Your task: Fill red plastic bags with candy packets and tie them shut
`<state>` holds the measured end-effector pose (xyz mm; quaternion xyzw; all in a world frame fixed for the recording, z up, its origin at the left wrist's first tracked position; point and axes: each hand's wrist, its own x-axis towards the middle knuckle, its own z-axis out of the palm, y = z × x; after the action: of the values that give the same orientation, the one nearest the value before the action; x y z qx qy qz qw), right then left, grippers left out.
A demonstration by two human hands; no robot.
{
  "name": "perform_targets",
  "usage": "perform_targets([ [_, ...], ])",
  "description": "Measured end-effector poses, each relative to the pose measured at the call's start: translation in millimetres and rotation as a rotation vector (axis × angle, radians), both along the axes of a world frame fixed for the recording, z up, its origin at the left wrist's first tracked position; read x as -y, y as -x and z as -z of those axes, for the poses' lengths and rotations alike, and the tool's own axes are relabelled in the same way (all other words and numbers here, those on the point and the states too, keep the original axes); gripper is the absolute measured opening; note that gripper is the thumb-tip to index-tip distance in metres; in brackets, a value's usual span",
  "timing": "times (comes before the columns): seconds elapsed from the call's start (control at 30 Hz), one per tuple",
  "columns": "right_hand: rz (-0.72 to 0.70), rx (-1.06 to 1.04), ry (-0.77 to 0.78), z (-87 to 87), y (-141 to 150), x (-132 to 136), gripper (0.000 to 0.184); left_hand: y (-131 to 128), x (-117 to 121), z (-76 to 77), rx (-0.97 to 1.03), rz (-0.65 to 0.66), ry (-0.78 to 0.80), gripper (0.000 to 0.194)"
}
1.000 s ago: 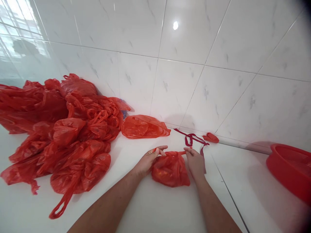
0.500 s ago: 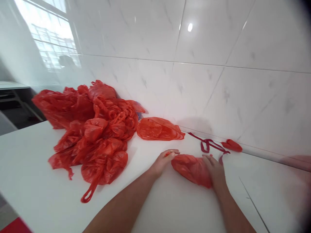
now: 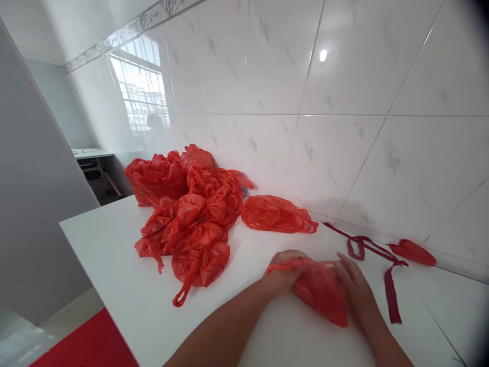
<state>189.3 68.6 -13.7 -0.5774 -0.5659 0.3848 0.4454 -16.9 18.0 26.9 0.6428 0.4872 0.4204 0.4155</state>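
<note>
- The left hand (image 3: 284,272) was closed around the gathered top of a small, translucent red plastic bag (image 3: 323,295), with a twisted end of it lying across the fingers.
- The right hand (image 3: 353,285) was against the opposite side of the bag, its fingers bent and slightly spread near the upper edge; blur made it impossible to tell whether they pinched the plastic.
- The bag was between the two hands, low over the front part of a smooth white tabletop (image 3: 252,255), its lower corner pointing toward the right forearm.
- Beyond the hands, a flattened, see-through red plastic bag (image 3: 277,214) lay alongside a glossy white tiled wall (image 3: 344,97) with grey marbling.
- To its left was a large heap of crumpled red plastic bags (image 3: 194,214), one looped handle trailing toward the front.
- A tangled dark red fabric ribbon (image 3: 391,298) lay to the right of the hands, near a small folded red piece (image 3: 412,252) beside the wall.
- A flat bright red surface (image 3: 91,341) showed below the table's left edge.
</note>
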Motion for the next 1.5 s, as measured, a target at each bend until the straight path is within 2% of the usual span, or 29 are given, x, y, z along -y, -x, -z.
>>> perform_targets([
  [0.1,0.015,-0.017,-0.016,3.0,-1,-2,0.064,27,-2,-16.4,0.056,-0.207,-0.230,0.022],
  [0.13,0.016,-0.006,-0.027,3.8,-2,-2,0.064,41,-4,-26.2,0.036,-0.325,-0.385,0.021],
  [0.23,0.006,0.055,-0.017,3.7,0,-3,0.058,97,-13,-67.2,0.016,-0.533,-0.572,0.022],
  [0.27,-0.004,0.075,-0.002,3.0,0,-3,0.054,119,-15,-82.4,-0.019,-0.638,-0.629,0.023],
  [0.3,-0.014,0.091,0.011,2.2,1,-2,0.051,140,-16,-96.4,-0.208,-0.865,-0.714,0.024],
  [0.37,-0.033,0.118,0.009,1.3,3,-1,0.046,178,-15,-116.0,-0.287,-1.016,-0.731,0.031],
  [0.4,-0.042,0.125,-0.004,1.4,4,-1,0.044,194,-13,-119.7,-0.323,-1.057,-0.720,0.035],
  [0.47,-0.056,0.138,-0.039,2.8,6,-1,0.040,218,-8,-113.4,-0.428,-1.056,-0.646,0.042],
  [0.53,-0.061,0.152,-0.073,5.2,7,-2,0.036,234,-5,-92.9,-0.612,-0.990,-0.435,0.040],
  [0.63,-0.061,0.164,-0.133,8.1,10,-2,0.031,248,-5,-57.1,-0.758,-0.964,-0.285,0.046],
  [0.67,-0.064,0.162,-0.153,8.4,11,-2,0.030,252,-7,-48.4,-0.897,-0.959,-0.230,0.049],
  [0.77,-0.070,0.152,-0.199,7.6,13,-1,0.027,262,-14,-37.2,-1.168,-0.945,-0.120,0.055],
  [0.83,-0.062,0.151,-0.209,6.7,14,0,0.025,261,-18,-37.7,-1.170,-0.947,-0.101,0.055],
  [0.9,-0.050,0.149,-0.211,6.1,15,0,0.023,249,-19,-39.2,-1.164,-1.019,-0.143,0.053],
  [0.97,-0.043,0.142,-0.208,6.0,15,0,0.022,223,-18,-38.0,-1.173,-1.063,-0.300,0.054],
  [1.0,-0.041,0.138,-0.206,6.0,15,1,0.021,207,-17,-35.9,-1.184,-1.037,-0.412,0.055],
  [1.07,-0.040,0.131,-0.200,6.2,15,2,0.021,170,-19,-28.5,-1.185,-0.944,-0.583,0.053],
  [1.17,-0.047,0.127,-0.196,6.4,14,5,0.021,117,-32,-11.0,-1.173,-0.624,-0.655,0.049],
  [1.23,-0.054,0.128,-0.196,6.1,14,7,0.021,91,-47,2.8,-1.125,-0.449,-0.595,0.052],
  [1.3,-0.060,0.129,-0.197,5.5,13,9,0.022,73,-62,15.9,-1.042,-0.388,-0.494,0.060],
  [1.4,-0.066,0.129,-0.202,4.9,12,9,0.021,56,-79,30.6,-0.920,-0.487,-0.329,0.070],
  [1.5,-0.076,0.150,-0.216,5.5,11,8,0.019,49,-86,37.7,-0.914,-0.589,-0.221,0.068],
])
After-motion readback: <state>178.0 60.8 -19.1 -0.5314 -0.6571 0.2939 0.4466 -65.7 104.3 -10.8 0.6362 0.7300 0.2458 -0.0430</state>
